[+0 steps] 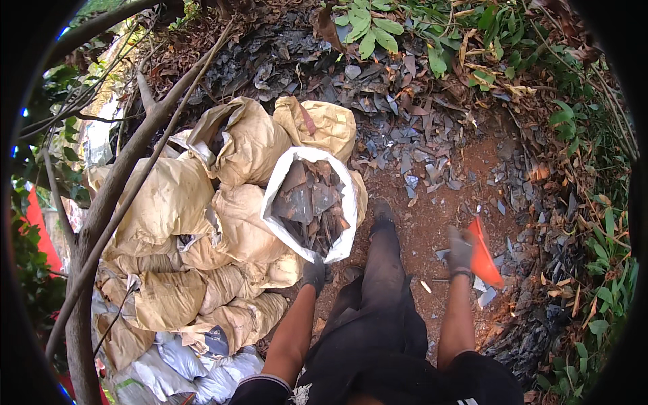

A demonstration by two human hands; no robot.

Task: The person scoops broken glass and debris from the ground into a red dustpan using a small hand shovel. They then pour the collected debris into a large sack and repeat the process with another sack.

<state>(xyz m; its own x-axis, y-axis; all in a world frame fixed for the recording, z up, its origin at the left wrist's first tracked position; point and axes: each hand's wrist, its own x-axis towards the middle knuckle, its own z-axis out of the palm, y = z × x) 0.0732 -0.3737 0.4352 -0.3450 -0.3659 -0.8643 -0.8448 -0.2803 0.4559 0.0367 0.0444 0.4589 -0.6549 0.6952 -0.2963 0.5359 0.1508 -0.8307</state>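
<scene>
A white sack [349, 223] stands with its mouth wide, filled with flat, dark grey and brown shards [305, 200]. My gloved left hand [315, 273] is closed at the near edge of the sack, gripping its rim. Out to the right, over the reddish soil, my gloved right hand [461, 251] is slightly blurred and closed on an orange scoop [484, 255]. The scoop looks like a thin plastic sheet seen edge-on, so its exact kind is hard to make out. Beneath it lie scattered shards [484, 295].
Tan sacks [250, 219], bulging and piled up, fill the left side, with white sacks [182, 368] below them. A tree trunk [101, 216] forks in front at the left. A bank of loose shards [398, 101] rises ahead; leafy plants [601, 270] edge the right.
</scene>
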